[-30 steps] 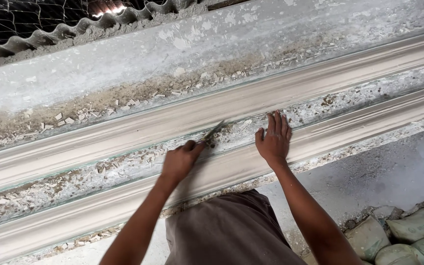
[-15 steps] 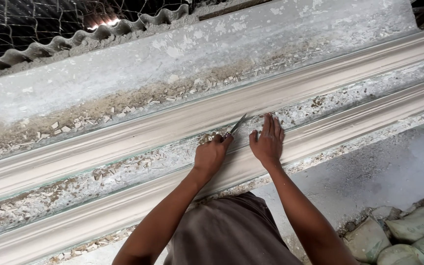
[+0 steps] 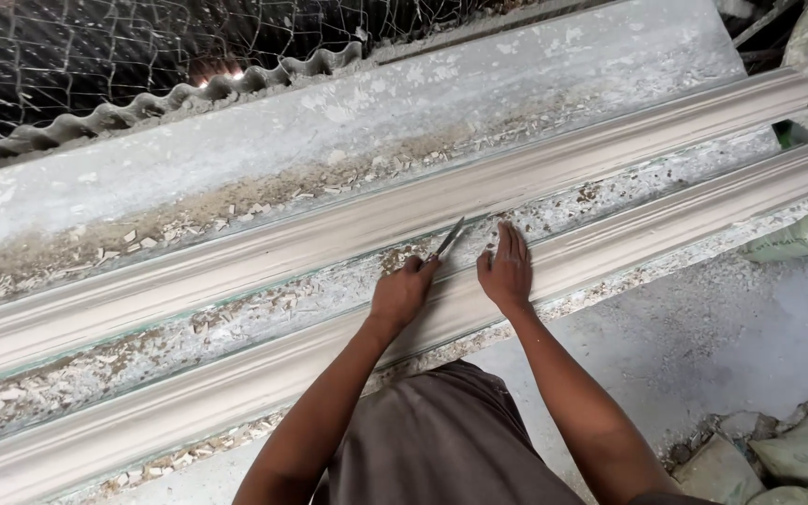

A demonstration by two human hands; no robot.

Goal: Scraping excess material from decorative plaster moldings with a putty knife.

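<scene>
Scraper blade [image 3: 451, 238] in fisted left hand [image 3: 402, 292]

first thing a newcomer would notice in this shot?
Two long pale plaster mouldings run slantwise across a chip-strewn bench. At centre, the left hand holds a thin metal blade between them, while the right hand lies flat on the nearer moulding.

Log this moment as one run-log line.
left hand: grips metal blade, tip at nearer moulding | right hand: flat on nearer moulding | chips between mouldings
</scene>
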